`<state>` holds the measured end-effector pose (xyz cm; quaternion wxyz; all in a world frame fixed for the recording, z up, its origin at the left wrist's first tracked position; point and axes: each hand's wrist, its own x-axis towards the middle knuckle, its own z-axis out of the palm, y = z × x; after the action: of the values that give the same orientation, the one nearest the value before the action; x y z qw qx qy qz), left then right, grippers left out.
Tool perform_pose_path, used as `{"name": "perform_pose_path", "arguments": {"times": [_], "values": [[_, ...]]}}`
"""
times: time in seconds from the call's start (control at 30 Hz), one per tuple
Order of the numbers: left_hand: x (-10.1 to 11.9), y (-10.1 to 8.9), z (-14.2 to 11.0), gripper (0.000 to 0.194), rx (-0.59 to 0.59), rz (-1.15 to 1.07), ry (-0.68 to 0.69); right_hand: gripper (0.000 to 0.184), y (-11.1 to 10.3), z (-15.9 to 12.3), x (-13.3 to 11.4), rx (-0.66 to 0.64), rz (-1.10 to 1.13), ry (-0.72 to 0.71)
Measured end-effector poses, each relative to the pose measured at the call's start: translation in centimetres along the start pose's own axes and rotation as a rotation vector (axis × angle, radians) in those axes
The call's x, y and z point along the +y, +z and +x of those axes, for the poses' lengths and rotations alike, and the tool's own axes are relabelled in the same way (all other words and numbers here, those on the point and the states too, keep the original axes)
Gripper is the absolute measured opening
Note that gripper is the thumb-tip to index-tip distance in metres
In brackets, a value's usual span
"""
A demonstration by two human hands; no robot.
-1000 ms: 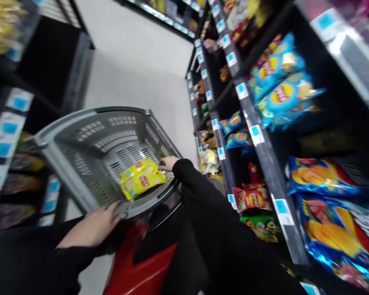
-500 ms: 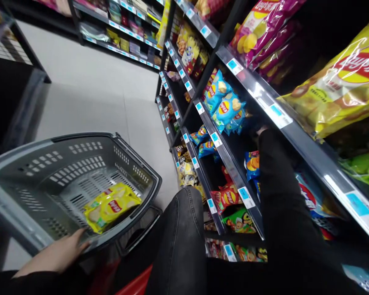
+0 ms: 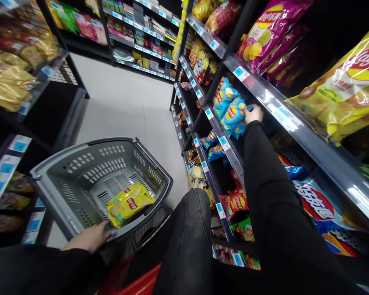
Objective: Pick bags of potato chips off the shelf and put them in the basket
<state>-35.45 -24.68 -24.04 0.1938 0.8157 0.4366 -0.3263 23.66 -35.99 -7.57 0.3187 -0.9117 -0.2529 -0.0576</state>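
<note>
As the right hand point(image 3: 254, 113) reached into the shelving right of centre, its fingers were pinched on the end of a blue Lay's bag point(image 3: 234, 112). That bag leaned on the shelf point(image 3: 217, 128), touching another blue bag point(image 3: 224, 96) just up-left. Black sleeve point(image 3: 273, 184) ran down to the lower right of the frame.

Left hand point(image 3: 90, 238), lower left, lay over the near rim of the grey basket point(image 3: 52, 180); underside hidden, couldn't tell if it was clamped. Basket sat left of centre, open side up and toward the camera. Inside, near the left hand but apart from it: yellow Lay's packaging point(image 3: 129, 205) on the slotted bottom. Two logos showed; bag count unclear.

Further out: grey-jeaned knee point(image 3: 195, 221) at bottom centre, red object point(image 3: 144, 282) left of it, mostly out of frame. Red bag point(image 3: 235, 203) sat on a lower shelf beneath the blue ones, green bag point(image 3: 244, 228) just below that. Purple bags point(image 3: 264, 30) stood upper right, big yellow bag point(image 3: 341, 86) at far right. Gold-coloured packs point(image 3: 12, 78) filled a shelf at upper left; pale floor point(image 3: 119, 94) ran between the racks.
</note>
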Motion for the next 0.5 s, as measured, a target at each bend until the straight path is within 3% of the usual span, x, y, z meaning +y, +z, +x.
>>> {"name": "perform_pose_path", "arguments": {"times": [0.17, 0.33, 0.43, 0.5], "values": [[0.0, -0.3, -0.6, 0.05, 0.002, -0.092, -0.001, 0.035, 0.1, -5.9, -0.7, 0.227, -0.016, 0.008], [0.8, -0.4, -0.5, 0.061, -0.011, -0.197, 0.034, 0.029, -0.3, -15.9, -2.6, 0.442, 0.248, -0.2], [3.2, -1.3, -1.5, 0.07, -0.029, -0.498, 0.107, 0.016, 0.2, -22.5, -5.1, 0.36, 0.585, -0.197], [5.3, -2.0, -2.7, 0.075, -0.152, -1.02, 0.224, 0.007, 1.4, -26.9, -7.1, 0.162, 0.905, -0.139]]}}
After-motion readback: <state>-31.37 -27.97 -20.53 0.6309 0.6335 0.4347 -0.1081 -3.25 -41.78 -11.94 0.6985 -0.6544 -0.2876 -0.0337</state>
